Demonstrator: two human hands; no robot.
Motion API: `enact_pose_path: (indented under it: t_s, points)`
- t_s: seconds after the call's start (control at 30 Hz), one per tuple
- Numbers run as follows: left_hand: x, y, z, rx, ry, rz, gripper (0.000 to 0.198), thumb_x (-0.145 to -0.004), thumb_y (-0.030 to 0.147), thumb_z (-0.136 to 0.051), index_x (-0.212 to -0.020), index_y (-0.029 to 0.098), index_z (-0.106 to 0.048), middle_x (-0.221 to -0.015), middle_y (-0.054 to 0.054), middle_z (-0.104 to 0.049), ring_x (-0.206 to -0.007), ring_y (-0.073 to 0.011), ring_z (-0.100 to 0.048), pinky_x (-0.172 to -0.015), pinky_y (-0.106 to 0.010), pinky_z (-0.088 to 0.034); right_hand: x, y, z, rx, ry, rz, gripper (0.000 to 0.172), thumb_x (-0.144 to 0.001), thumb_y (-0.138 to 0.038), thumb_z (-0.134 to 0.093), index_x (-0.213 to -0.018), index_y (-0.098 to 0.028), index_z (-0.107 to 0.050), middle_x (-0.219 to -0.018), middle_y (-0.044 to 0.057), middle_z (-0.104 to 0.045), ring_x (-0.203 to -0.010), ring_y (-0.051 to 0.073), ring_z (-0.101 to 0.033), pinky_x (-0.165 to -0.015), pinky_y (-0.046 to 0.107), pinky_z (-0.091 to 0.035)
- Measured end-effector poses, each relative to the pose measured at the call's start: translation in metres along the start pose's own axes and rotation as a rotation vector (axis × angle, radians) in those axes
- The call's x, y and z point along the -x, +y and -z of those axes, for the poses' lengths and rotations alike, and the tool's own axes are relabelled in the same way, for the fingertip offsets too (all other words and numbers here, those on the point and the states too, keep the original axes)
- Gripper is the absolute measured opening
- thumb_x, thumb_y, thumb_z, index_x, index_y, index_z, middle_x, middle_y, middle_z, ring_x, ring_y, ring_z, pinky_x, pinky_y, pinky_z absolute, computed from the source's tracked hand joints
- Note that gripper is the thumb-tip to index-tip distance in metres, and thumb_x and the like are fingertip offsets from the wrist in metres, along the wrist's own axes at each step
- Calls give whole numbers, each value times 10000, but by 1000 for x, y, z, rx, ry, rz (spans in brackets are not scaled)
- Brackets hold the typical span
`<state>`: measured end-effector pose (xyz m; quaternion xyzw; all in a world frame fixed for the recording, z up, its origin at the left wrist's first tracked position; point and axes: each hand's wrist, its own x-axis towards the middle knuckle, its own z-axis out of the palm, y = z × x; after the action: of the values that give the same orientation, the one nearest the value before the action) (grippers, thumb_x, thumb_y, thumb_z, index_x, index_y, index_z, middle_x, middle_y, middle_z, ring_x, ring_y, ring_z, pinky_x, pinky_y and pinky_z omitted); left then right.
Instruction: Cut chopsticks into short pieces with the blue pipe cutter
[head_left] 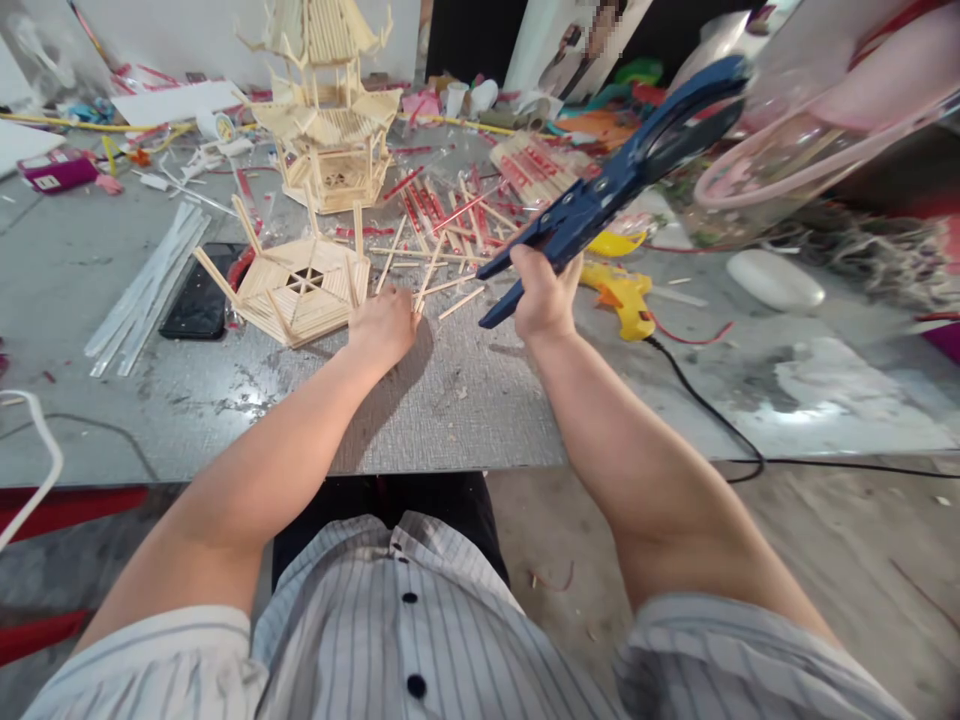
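Right grip (pixel 546 300) holds one blue tool (pixel 592 200) near one glue gun (pixel 631 300).

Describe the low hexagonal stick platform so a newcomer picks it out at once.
On the grey table, find the tall stick tower. Just in front of it, between a black phone and the person's left hand, lies the hexagonal platform. Unlike the roofed tower, it is low and open: a flat stick floor with a spoked dark opening and bare posts rising along its edge.
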<state>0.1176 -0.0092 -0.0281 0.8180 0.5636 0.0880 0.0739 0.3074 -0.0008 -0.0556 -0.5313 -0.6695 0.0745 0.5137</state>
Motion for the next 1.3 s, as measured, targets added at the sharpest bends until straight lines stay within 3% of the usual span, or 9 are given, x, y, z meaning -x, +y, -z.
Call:
enact_pose_path:
  t_s: [0.2,0.5,0.7,0.83,1.13,1.3]
  points:
    - [-3,-1,1,-11,-23,16,300,-854,245,-405,-1051,158,-613,-1074,-159,-619,-901,-261,-613,-744,-388,-478,7,-23,7,-46,8,-100,377,-844,-616,-331,-1067,-373,-514,-838,43,-631,-944,243,-511,-910,450,-388]
    - [-10,-8,-2,72,37,47,290,-852,246,-397,-985,154,-638,-976,-150,-662,-903,-244,-610,-749,-352,-474,4,-1,5,107,115,3,375,-901,-514,-296,-1107,-247,-461,-878,57,-585,-831,219,-591,-742,428,-467]
    - [-4,1,-5,60,73,-65,301,-886,283,-374,-1030,175,-615,-1070,-111,-637,-914,-214,-601,-740,-321,-465,5,-3,4,196,99,65,306,-904,-433,-353,-1123,-245,-453,-908,49,-588,-854,210,-603,-746,407,-481]
    - [0,4,-8,6,61,-115,293,-886,274,-373,-1007,168,-618,-1024,-117,-639,-878,-241,-618,-705,-341,-466,7,-11,4,176,89,55,295,-858,-397,-442,-1113,-247,-450,-925,45,-599,-847,214,-601,-762,409,-478]
    - [4,13,-4,-60,-9,-128,273,-875,303,-421,-1013,159,-608,-1026,-137,-618,-890,-297,-626,-701,-391,-474,8,-17,3,165,12,51,322,-822,-343,-481,-1124,-244,-434,-949,55,-605,-814,205,-600,-753,396,-479]
    - [2,9,-7,-63,-13,-124,285,-898,261,-370,-1035,159,-598,-1035,-146,-617,-894,-279,-626,-734,-396,-470,9,-16,1,219,-4,52,334,-848,-324,-445,-1175,-261,-415,-969,58,-598,-840,208,-606,-733,392,-487]
